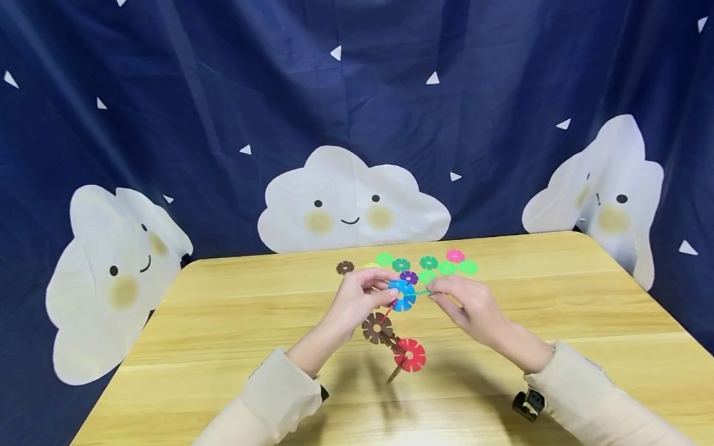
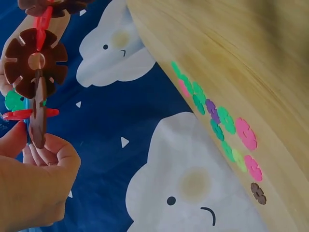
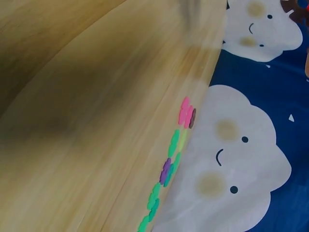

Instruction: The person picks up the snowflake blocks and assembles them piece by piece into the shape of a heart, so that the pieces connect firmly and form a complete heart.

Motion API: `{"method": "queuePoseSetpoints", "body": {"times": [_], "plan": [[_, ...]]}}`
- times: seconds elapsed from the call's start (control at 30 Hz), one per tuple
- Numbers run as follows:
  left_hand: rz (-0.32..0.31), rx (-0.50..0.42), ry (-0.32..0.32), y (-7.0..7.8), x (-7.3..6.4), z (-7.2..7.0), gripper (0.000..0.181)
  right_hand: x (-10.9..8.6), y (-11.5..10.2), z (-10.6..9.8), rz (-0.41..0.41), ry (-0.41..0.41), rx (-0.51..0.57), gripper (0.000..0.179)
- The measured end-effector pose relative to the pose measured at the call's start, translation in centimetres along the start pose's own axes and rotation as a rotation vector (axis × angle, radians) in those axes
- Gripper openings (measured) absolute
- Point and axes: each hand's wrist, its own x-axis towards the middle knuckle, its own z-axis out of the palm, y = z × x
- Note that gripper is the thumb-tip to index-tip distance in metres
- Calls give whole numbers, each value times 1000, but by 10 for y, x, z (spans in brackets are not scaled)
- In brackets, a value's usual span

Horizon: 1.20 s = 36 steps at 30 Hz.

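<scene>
A joined chain of notched plastic discs hangs in the air above the table. My left hand [image 1: 357, 301] pinches the blue notched disc [image 1: 406, 300] at its upper end. Below it come a thin red edge-on disc, a brown notched disc [image 1: 376, 329], further brown pieces and a red notched disc [image 1: 410, 355]. From the right, my right hand [image 1: 469, 305] pinches a green notched disc [image 1: 421, 293], seen edge-on against the blue one. Whether their slots interlock I cannot tell. In the left wrist view, the brown disc [image 2: 37, 135] nearest the thumb partly hides the blue piece.
Loose discs lie at the table's far side: a brown disc [image 1: 345, 268], a purple disc [image 1: 408, 278], a pink disc [image 1: 455, 256], and several green ones. A dark blue curtain [image 1: 349, 100] with white clouds hangs behind the wooden table [image 1: 218, 368].
</scene>
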Motion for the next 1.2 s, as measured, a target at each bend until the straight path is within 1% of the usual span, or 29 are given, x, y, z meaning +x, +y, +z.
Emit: {"method": "queuePoseSetpoints", "body": {"times": [0.13, 0.23, 0.33, 0.43, 0.53, 0.6, 0.7, 0.77, 0.83, 0.87, 0.93, 1.0, 1.07, 1.1, 1.17, 1.2], "plan": [[34, 16, -50, -3, 0, -1, 20, 0, 1, -1, -20, 6, -21, 25], [73, 73, -104, -5, 1, -3, 20, 0, 1, -1, -46, 4, -54, 25], [97, 128, -175, -7, 2, -4, 27, 0, 0, 1, -80, 1, -88, 25], [87, 142, -260, -8, 4, -3, 36, 0, 0, 3, -102, -3, -109, 26], [48, 148, -319, -8, 4, -1, 43, 1, 0, 5, -119, -5, -123, 27], [28, 157, -327, -9, 5, 1, 45, 1, 0, 7, -128, -1, -130, 27], [5, 186, -306, -10, 6, 2, 43, 2, 0, 9, -125, -5, -120, 27], [8, 203, -287, -11, 7, 0, 40, 2, 2, 10, -96, -17, -87, 25], [16, 218, -262, -12, 7, -3, 37, 0, 6, 10, -41, -22, -59, 25], [20, 223, -249, -12, 8, -5, 36, -3, 9, 9, 3, -27, -49, 26], [32, 225, -227, -13, 9, -9, 34, -10, 17, 7, 127, -60, -35, 26], [23, 223, -201, -14, 9, -12, 33, -19, 25, 4, 293, -123, -33, 20], [13, 222, -182, -15, 9, -15, 33, -27, 33, 1, 482, -229, -20, 14], [11, 222, -177, -15, 9, -16, 33, -31, 37, 0, 570, -291, -12, 15], [4, 221, -170, -16, 9, -18, 33, -39, 45, -1, 724, -422, 6, 23], [7, 224, -170, -16, 9, -18, 34, -42, 49, -1, 785, -492, 20, 28]]}}
